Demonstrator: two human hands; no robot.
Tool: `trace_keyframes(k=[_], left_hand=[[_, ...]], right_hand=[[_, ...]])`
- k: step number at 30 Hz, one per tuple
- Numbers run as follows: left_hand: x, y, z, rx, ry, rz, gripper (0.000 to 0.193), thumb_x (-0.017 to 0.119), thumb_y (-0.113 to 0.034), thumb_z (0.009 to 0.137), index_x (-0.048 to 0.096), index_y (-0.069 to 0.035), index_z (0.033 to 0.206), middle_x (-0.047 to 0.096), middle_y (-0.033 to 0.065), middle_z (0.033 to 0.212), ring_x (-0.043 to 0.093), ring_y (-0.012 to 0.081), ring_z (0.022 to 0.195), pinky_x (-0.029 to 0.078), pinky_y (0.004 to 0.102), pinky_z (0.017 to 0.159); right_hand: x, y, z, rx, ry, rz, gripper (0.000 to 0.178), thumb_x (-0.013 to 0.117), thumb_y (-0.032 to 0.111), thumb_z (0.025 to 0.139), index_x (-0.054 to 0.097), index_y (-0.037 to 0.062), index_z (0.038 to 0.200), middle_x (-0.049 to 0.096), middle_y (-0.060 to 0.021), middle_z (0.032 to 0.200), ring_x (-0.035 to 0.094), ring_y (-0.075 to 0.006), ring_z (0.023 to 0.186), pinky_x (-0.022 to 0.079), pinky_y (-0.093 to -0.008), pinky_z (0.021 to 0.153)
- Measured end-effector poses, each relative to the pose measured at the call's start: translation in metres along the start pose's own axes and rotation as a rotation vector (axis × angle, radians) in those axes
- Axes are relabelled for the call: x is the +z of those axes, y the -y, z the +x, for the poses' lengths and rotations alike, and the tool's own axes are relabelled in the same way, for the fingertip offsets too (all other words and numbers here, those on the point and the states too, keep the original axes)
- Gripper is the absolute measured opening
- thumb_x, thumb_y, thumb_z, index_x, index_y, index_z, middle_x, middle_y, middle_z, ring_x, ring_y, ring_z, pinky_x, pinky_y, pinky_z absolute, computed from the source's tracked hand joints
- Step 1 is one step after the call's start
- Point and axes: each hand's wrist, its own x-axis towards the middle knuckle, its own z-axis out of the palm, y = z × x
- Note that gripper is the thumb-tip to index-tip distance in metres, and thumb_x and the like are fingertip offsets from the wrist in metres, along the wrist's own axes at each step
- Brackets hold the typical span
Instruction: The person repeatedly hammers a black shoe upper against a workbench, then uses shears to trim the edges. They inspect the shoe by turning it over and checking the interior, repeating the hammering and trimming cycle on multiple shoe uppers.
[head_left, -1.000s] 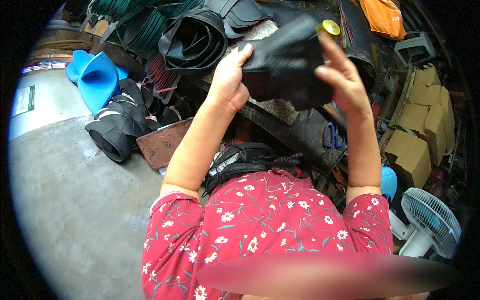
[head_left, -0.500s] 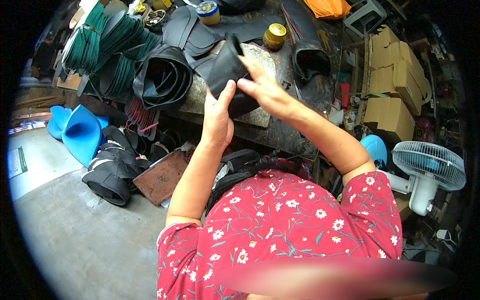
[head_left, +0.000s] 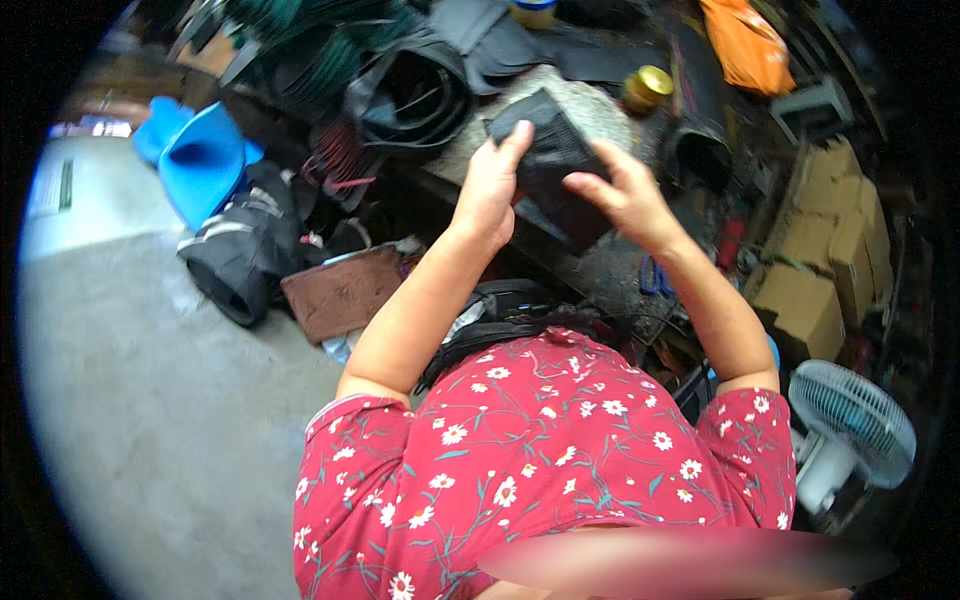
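Observation:
A black textured sheet (head_left: 555,150), seemingly rubber, is held up in front of me, tilted and slightly blurred. My left hand (head_left: 488,190) grips its left edge with the thumb on the face, the fingers mostly hidden behind. At the right edge my right hand (head_left: 632,195) has its thumb over the sheet and its fingers along the border. Beneath lies a pale stone slab (head_left: 600,115) on the dark worktable. A roll of black strips (head_left: 410,95) stands left of the slab, and flat black sole-shaped pieces (head_left: 490,45) lie beyond it.
A yellow-lidded jar (head_left: 647,88) stands right of the slab, near an orange bag (head_left: 745,45). Blue-handled scissors (head_left: 655,277) lie by my right forearm. Cardboard boxes (head_left: 800,300) and a fan (head_left: 850,425) are at right. Blue foam sheets (head_left: 205,160) and a brown block (head_left: 340,293) sit left.
The view has swung, so the surroundings appear shifted right. The black sheet has gone from curled to flatter, and my hands have moved apart along its edges.

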Motion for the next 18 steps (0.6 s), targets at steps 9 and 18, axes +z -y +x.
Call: trace_keyframes(k=[9, 18], left_hand=[[-0.12, -0.076, 0.031, 0.166, 0.12, -0.421, 0.079, 0.047, -0.066, 0.094, 0.049, 0.0, 0.137, 0.058, 0.0193, 0.135, 0.056, 0.0338, 0.122, 0.039, 0.047, 0.109], [-0.161, -0.094, 0.043, 0.499, 0.198, -0.138, 0.064, 0.073, -0.03, 0.09, 0.042, -0.02, 0.146, 0.061, 0.003, 0.093, 0.061, 0.0152, 0.085, 0.054, 0.0377, 0.085]], right_hand=[[0.035, 0.016, 0.1, -1.012, 0.289, -0.79, 0.039, 0.073, 0.026, 0.079, 0.066, 0.0239, 0.117, 0.063, 0.0017, 0.079, 0.062, -0.0204, 0.084, 0.046, -0.0373, 0.089], [0.047, 0.044, 0.134, -0.959, 0.161, -0.997, 0.022, 0.062, 0.017, 0.079, 0.075, 0.0235, 0.096, 0.063, 0.0004, 0.077, 0.062, -0.0198, 0.089, 0.037, -0.0469, 0.107]])
